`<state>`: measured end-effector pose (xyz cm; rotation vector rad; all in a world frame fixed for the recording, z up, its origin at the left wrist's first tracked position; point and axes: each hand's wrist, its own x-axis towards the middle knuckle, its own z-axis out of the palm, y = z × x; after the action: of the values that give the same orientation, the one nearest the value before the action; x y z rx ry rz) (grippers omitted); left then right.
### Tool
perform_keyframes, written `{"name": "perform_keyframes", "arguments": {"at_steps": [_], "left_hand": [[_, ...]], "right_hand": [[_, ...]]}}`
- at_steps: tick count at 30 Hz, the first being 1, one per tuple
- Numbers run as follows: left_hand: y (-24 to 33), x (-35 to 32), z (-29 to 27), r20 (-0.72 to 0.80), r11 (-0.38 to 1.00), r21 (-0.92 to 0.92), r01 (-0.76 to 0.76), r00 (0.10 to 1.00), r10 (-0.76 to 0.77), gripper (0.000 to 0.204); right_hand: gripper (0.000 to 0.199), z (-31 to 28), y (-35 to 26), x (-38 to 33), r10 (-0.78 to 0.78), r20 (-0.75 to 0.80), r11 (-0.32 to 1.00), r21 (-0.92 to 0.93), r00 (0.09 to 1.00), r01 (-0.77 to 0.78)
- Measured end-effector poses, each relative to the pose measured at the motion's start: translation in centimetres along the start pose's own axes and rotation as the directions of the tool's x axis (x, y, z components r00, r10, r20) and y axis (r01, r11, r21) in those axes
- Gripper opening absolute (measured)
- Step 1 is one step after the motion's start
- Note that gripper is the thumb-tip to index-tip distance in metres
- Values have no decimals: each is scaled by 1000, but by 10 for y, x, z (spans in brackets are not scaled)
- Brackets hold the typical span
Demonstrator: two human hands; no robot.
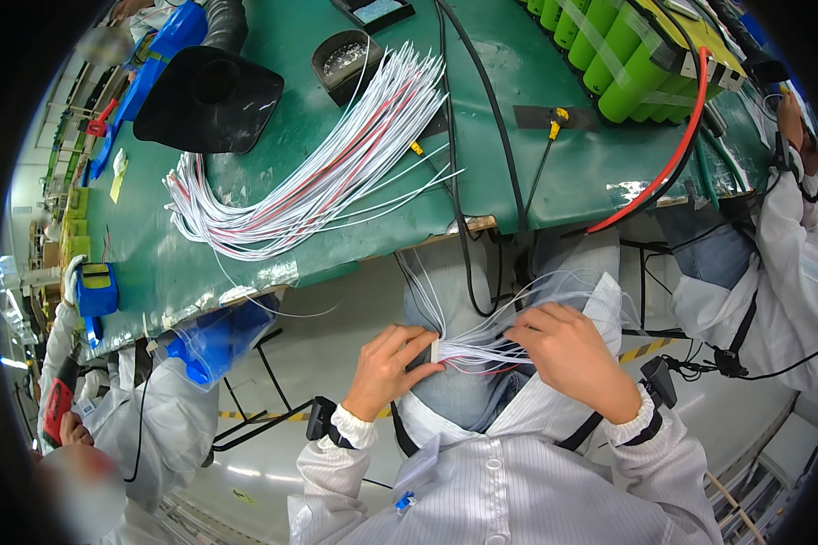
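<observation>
Over my lap, my left hand (386,368) pinches a small white connector (434,351) between thumb and fingers. A bunch of thin white wires (482,350), with a red one among them, runs from the connector toward my right hand (580,359). The fingers of that hand are curled closed around the wires, and loose ends fan out beyond it. On the green bench (364,250) ahead lies a big curved bundle of white wires (291,195) with a few red strands.
Left of the bundle stands a black fume hood (211,98). Behind it is a dark container (345,59) of shiny bits. A green battery pack (623,68) with a red cable (677,168) sits right. Black cables (493,100) hang over the bench edge. Co-workers sit at both sides.
</observation>
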<state>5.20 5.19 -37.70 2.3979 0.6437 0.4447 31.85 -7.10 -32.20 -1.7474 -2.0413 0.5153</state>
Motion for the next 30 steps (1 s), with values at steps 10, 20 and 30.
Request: {"name": "perform_keyframes", "arguments": {"at_steps": [10,20,30], "left_hand": [[-2,-3,4,-30,1000,-13,4,1000,-5,52],[-6,-5,5,-34,999,-20,40,999,-41,51],[-6,-5,4,-35,999,-33,20,999,-21,49]], "right_hand": [[8,46,1,48,17,117,991,132,993,-32],[3,63,4,57,-25,88,1000,17,996,24],[6,55,-3,74,-28,139,996,91,990,15]]}}
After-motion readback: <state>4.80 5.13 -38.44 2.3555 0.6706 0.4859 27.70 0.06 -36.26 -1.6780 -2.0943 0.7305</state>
